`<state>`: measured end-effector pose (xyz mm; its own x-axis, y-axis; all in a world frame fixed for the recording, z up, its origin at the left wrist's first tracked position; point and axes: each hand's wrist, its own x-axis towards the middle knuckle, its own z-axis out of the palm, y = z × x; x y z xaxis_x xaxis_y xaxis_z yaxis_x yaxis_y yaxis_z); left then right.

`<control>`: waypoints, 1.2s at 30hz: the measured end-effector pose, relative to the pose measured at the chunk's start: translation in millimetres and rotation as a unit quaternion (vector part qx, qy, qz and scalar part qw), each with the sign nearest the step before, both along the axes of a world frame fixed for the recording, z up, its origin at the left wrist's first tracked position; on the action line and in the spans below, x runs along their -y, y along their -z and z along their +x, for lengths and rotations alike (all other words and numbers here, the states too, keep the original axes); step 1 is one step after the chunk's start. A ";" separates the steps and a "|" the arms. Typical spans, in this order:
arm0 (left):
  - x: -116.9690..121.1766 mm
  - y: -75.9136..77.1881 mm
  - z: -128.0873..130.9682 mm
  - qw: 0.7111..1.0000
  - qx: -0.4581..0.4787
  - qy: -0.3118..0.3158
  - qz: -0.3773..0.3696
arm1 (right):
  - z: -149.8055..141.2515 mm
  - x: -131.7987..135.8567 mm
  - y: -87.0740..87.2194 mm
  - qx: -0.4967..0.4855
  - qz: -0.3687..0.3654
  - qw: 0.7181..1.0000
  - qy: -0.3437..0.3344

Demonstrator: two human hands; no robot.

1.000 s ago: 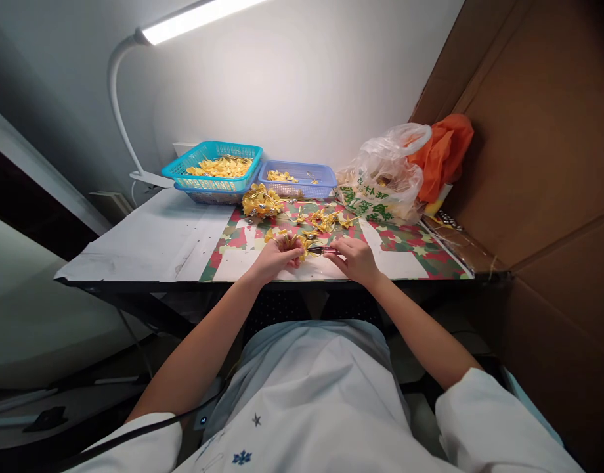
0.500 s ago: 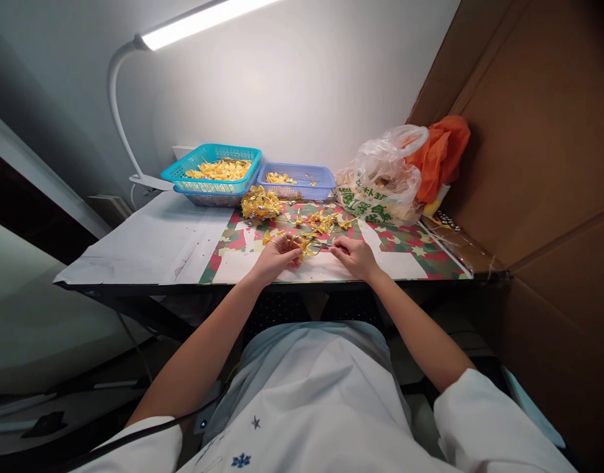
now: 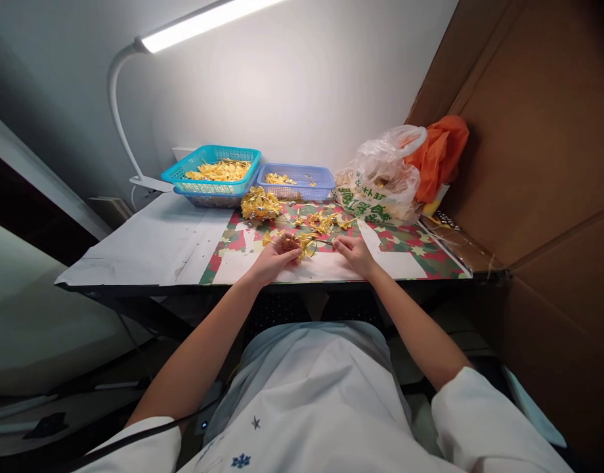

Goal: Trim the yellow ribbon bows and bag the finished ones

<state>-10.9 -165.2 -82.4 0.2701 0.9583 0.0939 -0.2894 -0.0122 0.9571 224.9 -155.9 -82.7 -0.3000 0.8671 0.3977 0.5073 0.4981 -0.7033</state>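
Note:
Near the table's front edge, my left hand [image 3: 276, 259] is closed on a yellow flower ornament [image 3: 307, 247] with a thin gold-coloured wire loop; the fingers partly cover it. My right hand [image 3: 356, 256] pinches a thin, dark metal tool [image 3: 324, 242], its tip pointing left at the ornament. From here I cannot tell whether that tip touches the flower. Just beyond both hands lie loose yellow flower ornaments [image 3: 324, 222] on the patterned sheet. A bunched heap of similar flowers [image 3: 260, 204] with small silvery beads sits behind my left hand.
At the back stand a turquoise basket [image 3: 168, 176] of yellow pieces, stacked on another basket, and a blue-violet basket [image 3: 324, 192] holding a few. A plastic bag [image 3: 385, 180] and orange cloth [image 3: 440, 154] are at right, beside a cardboard wall [image 3: 538, 164]. A lamp [image 3: 115, 112] arches over the left.
My right hand has shifted slightly right, drawing the tool back a little from the flower, so more of its shaft shows. My left hand stays almost in place, still holding the ornament.

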 end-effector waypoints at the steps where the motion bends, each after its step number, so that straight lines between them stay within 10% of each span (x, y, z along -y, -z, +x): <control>1: 0.2 0.0 0.2 1.000 -0.001 0.002 0.002 | -1.7 -0.1 0.2 -0.013 0.000 1.000 -0.011; 36: 2.2 -0.5 0.4 0.997 -0.033 0.061 0.028 | -9.2 3.0 -1.2 0.052 -0.008 0.998 -0.029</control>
